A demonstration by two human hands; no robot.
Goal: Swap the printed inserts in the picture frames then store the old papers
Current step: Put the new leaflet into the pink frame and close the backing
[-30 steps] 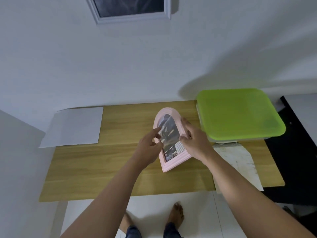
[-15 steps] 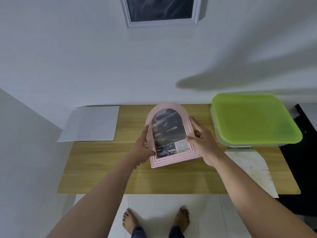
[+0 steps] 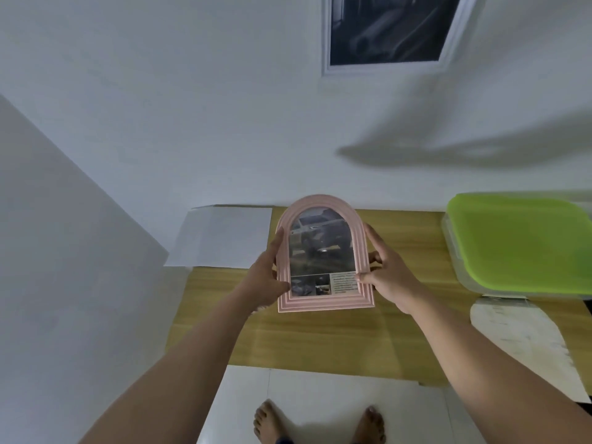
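**Two hands hold up one pink arched picture frame**

One pink arched frame [image 3: 325, 303] is held upright over a wooden surface [image 3: 320, 341], its front facing the camera. Inside it sits one printed insert [image 3: 322, 251], with a large dark photo above, two small photos below and a block of text too blurred to read.

Two hands grip the frame. The left hand [image 3: 267, 280] clasps the frame's left edge, thumb lying along the front rim; its fingers are hidden behind the frame. The right hand [image 3: 389, 277] clasps the right edge, thumb pressed on the lower front rim, forefinger stretched up along the side, and the other fingers [image 3: 374, 258] curled behind.

Two loose papers lie on the surface. One white sheet [image 3: 221, 238] lies just left of the frame, and one arch-shaped paper [image 3: 525, 344] lies to the frame's lower right. One clear box [image 3: 455, 251] with a green lid [image 3: 519, 245] stands right of the frame, well apart. One dark panel [image 3: 390, 27] with white trim is on the wall high above the frame. Two bare feet [image 3: 270, 424] stand on the floor below it.
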